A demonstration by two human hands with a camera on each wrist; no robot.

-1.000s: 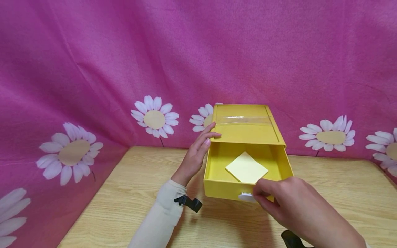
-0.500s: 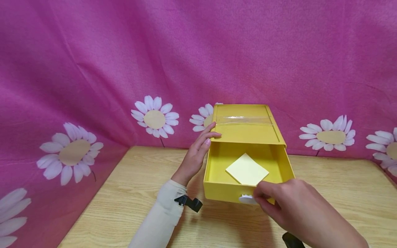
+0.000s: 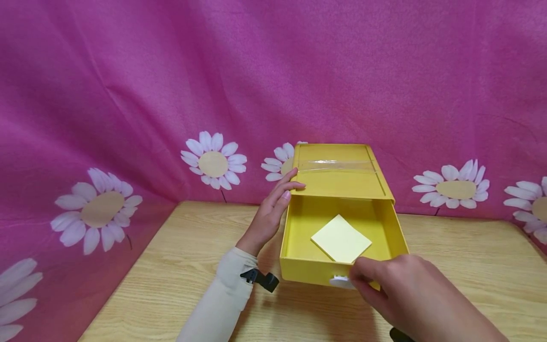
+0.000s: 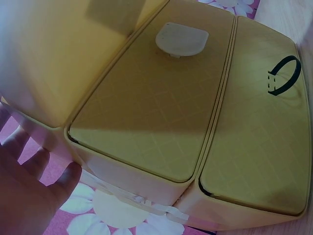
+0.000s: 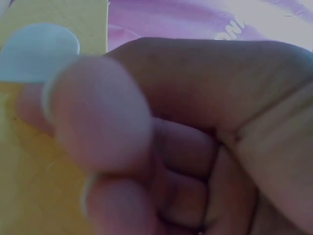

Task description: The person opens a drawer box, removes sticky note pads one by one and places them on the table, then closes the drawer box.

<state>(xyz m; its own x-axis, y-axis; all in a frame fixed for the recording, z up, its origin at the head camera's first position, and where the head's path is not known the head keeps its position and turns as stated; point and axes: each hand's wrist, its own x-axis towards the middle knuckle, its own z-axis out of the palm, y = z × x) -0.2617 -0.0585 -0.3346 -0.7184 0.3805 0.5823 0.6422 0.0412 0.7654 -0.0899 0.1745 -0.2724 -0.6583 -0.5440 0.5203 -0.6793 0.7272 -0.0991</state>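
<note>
A yellow drawer cabinet (image 3: 342,183) has its top drawer (image 3: 295,271) pulled out. Inside the drawer lies a pale yellow pad of sticky notes (image 3: 341,239), turned like a diamond. My right hand (image 3: 406,289) pinches the white handle (image 3: 341,281) on the drawer front; its fingers cover the handle's right end. In the right wrist view, thumb and curled fingers fill the middle, beside a white handle (image 5: 39,54). With fingers extended, my left hand (image 3: 267,218) rests against the cabinet's left side and top edge. Lower drawers show in the left wrist view, one with a white handle (image 4: 182,40).
A black loop handle (image 4: 288,76) sits on another drawer. Clear tape (image 3: 335,165) crosses the cabinet top. Wooden table (image 3: 171,275) lies beneath, with a pink flowered cloth (image 3: 273,71) behind. A black strap (image 3: 260,280) is on my left wrist.
The top drawer has slid slightly farther out, toward me, together with my right hand. The sticky notes have moved with it. My left hand has stayed in place on the cabinet.
</note>
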